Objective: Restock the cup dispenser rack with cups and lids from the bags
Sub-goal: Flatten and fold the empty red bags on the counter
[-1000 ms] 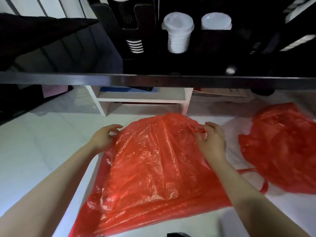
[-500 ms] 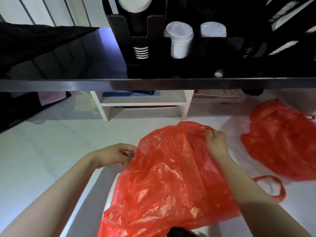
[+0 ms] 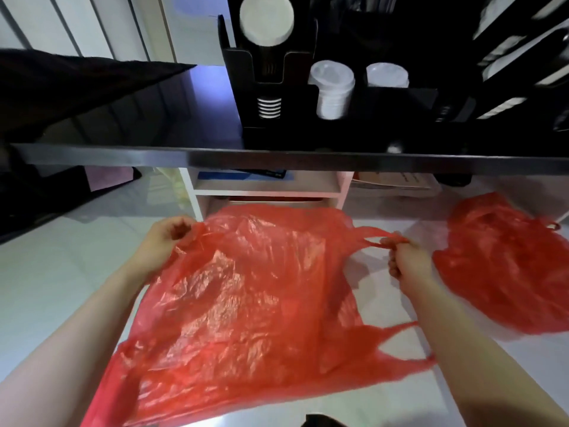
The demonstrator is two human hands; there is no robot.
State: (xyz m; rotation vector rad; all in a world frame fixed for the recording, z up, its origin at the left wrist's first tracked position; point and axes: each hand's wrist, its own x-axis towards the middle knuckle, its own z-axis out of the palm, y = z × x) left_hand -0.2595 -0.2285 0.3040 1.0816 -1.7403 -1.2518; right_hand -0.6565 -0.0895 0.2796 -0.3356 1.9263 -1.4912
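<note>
Red bag (image 3: 246, 303) hangs stretched between both hands, low and centre, above the white floor (image 3: 61, 288). Left hand (image 3: 163, 241) grips its left top edge w/ curled fingers; right hand (image 3: 406, 257) is fisted round a twisted handle loop. Second red bag (image 3: 505, 266) lies on the floor to the right, contents hidden. Beyond, on the dark counter (image 3: 277, 155), the black dispenser rack (image 3: 308, 87) holds what look like lid stacks (image 3: 332, 87), though dim.
</note>
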